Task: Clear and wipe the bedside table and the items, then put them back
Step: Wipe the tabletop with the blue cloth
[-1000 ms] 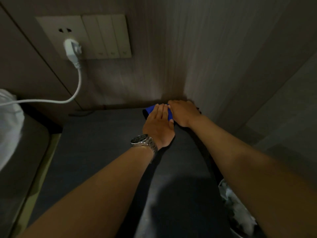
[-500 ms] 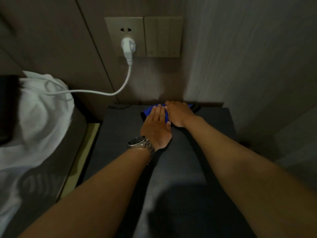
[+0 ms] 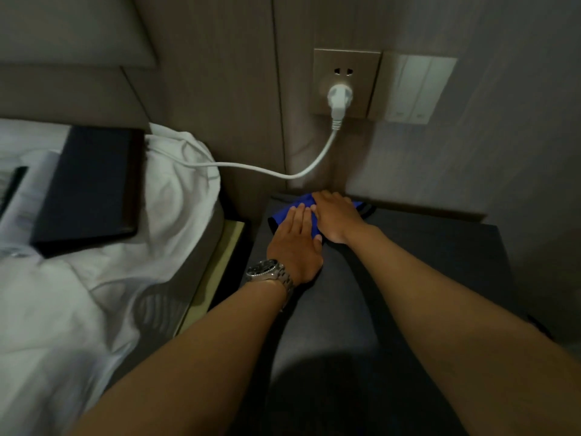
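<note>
Bedding (image 3: 78,309) and dark folder (image 3: 91,187) lay left of bedside table (image 3: 440,278). Pressed flat on blue cloth (image 3: 283,215) at table's far edge: left hand (image 3: 295,247), fingers straight, watch (image 3: 267,269) on wrist; right hand (image 3: 336,215) just beside, palm down, fingers extended. Above table, white plug (image 3: 339,99) sat in wall socket (image 3: 345,83).

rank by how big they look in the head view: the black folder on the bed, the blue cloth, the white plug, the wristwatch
1. flat black folder, by far the largest
2. blue wiping cloth, though both hands hide part of it
3. and 4. white wall plug and silver metal wristwatch: too alike to rank
</note>
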Tool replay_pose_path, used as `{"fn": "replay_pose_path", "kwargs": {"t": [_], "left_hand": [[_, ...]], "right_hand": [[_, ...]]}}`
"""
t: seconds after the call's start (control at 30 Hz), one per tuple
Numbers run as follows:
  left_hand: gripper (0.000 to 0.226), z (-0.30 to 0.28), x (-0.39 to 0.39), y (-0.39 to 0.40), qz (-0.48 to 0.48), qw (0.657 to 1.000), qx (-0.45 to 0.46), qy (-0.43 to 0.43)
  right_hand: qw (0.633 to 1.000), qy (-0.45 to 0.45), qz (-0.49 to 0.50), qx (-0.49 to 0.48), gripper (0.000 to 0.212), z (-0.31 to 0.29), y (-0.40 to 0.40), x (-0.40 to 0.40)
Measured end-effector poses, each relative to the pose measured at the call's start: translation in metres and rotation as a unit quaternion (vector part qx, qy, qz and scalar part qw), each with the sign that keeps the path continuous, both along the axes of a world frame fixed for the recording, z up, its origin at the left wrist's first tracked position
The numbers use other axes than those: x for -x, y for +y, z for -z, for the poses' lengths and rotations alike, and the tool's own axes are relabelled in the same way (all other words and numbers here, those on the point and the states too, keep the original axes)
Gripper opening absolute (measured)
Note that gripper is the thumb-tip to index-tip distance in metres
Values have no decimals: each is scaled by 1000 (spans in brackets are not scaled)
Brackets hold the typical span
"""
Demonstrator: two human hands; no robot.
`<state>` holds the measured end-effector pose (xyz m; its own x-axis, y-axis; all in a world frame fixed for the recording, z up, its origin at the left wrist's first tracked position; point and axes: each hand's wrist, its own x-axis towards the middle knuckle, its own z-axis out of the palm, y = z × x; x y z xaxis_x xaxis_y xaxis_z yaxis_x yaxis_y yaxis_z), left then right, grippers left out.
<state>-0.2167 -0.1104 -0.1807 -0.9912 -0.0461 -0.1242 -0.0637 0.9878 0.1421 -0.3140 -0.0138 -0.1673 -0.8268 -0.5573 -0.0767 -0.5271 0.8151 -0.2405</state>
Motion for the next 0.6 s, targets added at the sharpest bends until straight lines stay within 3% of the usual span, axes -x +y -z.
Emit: {"fn": "replay_pose_path", "kwargs": {"t": [0.27,0.4,0.53,0.6], "left_hand": [[64,-1,-12,-41,-36,999,8,12],[62,-8,-19,-52,-44,997,-60,19],[64,-14,-23,-65,-31,998,-44,40],[65,-17,-27,-74,-60,992,-94,60]], "right_hand": [[1000,-9,-12,5,47,2,-51,0],[999,-9,-24,25,46,4,-69,-1],[994,24,4,106,39,9,-78,-2],[984,39,25,171,32,12,-82,-4]]}}
